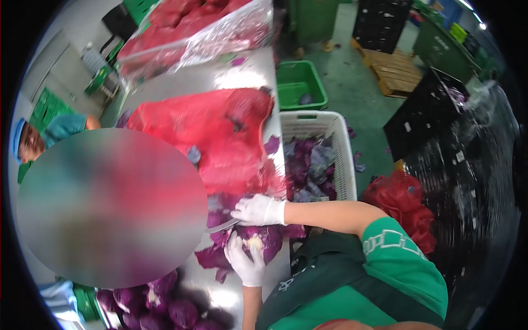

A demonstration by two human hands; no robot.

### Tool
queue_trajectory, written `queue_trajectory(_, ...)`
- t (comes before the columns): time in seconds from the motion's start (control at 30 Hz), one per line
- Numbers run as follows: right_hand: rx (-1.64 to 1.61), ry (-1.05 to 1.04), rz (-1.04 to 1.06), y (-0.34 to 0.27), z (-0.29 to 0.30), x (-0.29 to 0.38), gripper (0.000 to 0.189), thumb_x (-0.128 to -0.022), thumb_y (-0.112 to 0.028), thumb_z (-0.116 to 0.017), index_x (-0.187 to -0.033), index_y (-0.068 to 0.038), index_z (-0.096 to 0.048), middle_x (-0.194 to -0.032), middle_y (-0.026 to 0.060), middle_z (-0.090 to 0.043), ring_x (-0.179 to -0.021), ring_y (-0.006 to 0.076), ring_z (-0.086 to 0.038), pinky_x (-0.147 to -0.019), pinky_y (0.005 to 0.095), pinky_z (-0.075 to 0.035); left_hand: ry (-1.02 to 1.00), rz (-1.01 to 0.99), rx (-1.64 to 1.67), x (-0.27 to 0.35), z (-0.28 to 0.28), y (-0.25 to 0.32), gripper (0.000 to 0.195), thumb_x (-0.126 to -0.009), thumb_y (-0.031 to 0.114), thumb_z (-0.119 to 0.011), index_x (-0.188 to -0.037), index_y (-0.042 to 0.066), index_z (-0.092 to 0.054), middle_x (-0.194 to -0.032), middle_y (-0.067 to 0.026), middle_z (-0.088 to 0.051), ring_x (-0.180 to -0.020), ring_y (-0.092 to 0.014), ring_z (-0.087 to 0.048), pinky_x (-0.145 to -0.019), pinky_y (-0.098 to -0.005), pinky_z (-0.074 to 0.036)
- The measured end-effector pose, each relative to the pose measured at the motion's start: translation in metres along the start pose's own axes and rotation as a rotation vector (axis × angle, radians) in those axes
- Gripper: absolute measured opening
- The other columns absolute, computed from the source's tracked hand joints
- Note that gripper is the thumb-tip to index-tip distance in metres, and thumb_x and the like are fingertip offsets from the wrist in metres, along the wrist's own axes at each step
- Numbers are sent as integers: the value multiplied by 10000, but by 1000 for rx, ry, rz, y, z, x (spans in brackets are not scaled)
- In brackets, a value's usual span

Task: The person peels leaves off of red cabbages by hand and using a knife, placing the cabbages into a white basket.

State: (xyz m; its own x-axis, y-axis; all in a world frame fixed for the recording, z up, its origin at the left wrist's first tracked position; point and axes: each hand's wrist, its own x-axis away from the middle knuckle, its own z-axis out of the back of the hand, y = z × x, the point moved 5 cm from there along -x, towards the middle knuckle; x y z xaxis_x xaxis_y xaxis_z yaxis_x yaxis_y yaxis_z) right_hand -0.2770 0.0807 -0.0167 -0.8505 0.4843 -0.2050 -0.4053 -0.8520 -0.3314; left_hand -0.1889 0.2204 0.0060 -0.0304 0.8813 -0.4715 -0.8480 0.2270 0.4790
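My right hand (259,210), in a white glove, is closed on a knife (222,226) whose metal blade points left, its far end cut off by a blurred patch. Just below it, my left hand (246,260), gloved too, grips a red cabbage (272,244) with its pale stem end facing up. Loose purple leaves (211,256) lie around the cabbage on the metal table (274,274). Behind both hands a red mesh sack (206,119) spreads over the tabletop. Several red cabbages (182,312) are gathered at the lower left.
A white perforated crate (348,161) of purple leaves stands against the table's edge, beside a green tub (317,84). More red sacks (173,20) lie under clear film at the far end. A person in a blue cap (20,136) is at the left. A large blur hides part of the table.
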Motion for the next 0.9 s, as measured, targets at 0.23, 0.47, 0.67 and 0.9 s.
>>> queue_trajectory(0.23, -169, -53, -8, -3, -7, -3, 294, -912, -315, -555, -908, -37, -648, -743, 179, -665, -692, 352, -672, -634, 478, -540, -60, -20, 25, 9, 2, -16, 358, -889, 153, -623, -1176, -29, -509, -1312, -265, -561, -1207, -410, -544, -1079, -534, -324)
queue_trajectory(0.47, 60, -139, -113, 73, -49, -2, 315, -887, -314, -596, -768, -46, -713, -736, 190, -690, -720, 375, -700, -670, 476, -567, 5, 96, 99, 16, -17, -8, 445, -870, 152, -684, -1242, -11, -502, -1300, -259, -565, -1187, -399, -556, -1064, -522, -330)
queue_trajectory(0.67, -312, -76, -386, 43, 34, -30, 610, -928, -568, -546, -1160, -9, -614, -1110, 199, -671, -996, 354, -657, -854, 431, -519, -11, 285, -28, 11, 3, -4, 637, -912, 193, -651, -1456, -40, -415, -1342, -269, -501, -1145, -398, -520, -1006, -449, -411)
queue_trajectory(0.9, -380, 71, -576, -21, 12, 80, 411, -1034, -305, -456, -1332, -32, -529, -920, 211, -673, -735, 367, -680, -679, 466, -551, -94, 353, -137, 12, 9, -16, 483, -882, 225, -690, -1303, 18, -576, -1167, -192, -498, -1094, -350, -490, -984, -449, -391)
